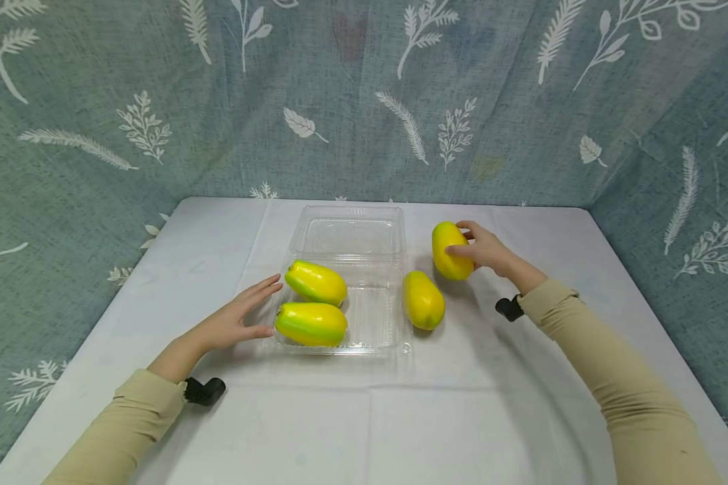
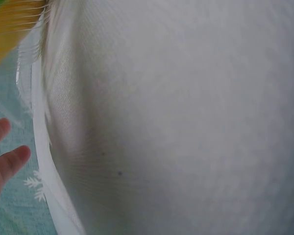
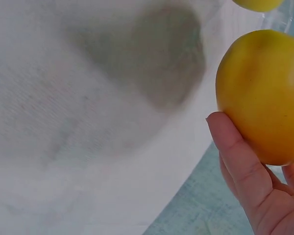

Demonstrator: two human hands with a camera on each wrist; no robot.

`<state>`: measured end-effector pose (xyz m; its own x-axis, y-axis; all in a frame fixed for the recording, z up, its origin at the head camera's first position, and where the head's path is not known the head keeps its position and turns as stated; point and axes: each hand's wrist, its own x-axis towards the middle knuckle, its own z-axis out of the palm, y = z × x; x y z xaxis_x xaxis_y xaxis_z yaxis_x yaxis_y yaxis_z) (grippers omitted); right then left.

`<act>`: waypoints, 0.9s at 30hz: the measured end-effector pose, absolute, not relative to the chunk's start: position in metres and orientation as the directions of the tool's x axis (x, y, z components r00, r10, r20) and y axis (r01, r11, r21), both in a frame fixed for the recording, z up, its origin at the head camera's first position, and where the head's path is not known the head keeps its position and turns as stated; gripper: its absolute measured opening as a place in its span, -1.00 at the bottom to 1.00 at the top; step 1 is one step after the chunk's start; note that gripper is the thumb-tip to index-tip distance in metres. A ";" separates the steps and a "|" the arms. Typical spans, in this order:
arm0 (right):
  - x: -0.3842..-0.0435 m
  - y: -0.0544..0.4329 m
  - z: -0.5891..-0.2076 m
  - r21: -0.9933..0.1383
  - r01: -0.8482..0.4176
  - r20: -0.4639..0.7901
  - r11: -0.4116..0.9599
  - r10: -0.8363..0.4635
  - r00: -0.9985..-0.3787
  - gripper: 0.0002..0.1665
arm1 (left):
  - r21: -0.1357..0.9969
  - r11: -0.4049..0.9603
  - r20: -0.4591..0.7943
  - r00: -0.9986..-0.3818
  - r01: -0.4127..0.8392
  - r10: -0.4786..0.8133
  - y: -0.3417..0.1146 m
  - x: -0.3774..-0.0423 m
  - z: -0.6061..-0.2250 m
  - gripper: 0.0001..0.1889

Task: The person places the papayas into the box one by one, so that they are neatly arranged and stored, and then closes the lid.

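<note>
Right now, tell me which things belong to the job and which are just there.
Likely part of the job:
yellow fruit held in the right fingers
two fruits in the open clear container
lone fruit beside it

Just there:
leaf-patterned cloth
white tablecloth

Container (image 1: 373, 313) and fruit (image 1: 423, 301) on white-covered table (image 1: 364, 431)

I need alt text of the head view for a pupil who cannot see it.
A person's right hand holds a yellow fruit over a white table, right of an open clear container holding two yellow-green fruits. A fourth fruit lies beside the container. The left hand, fingers extended, is near the container's left side.
</note>
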<state>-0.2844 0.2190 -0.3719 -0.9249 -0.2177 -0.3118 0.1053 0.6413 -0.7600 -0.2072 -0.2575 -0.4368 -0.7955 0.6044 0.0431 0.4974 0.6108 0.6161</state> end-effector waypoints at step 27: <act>-0.292 0.193 -0.334 -0.767 -0.078 -0.175 0.637 -0.325 -0.929 -0.11 | 0.618 0.611 0.040 -0.796 0.495 0.604 -0.259 -0.208 -0.438 -0.19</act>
<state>-0.2923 0.1931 -0.3339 -0.9294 -0.3250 -0.1751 -0.0782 0.6369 -0.7670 -0.2083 -0.2585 -0.4375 -0.7958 0.6043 0.0397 0.4948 0.6111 0.6178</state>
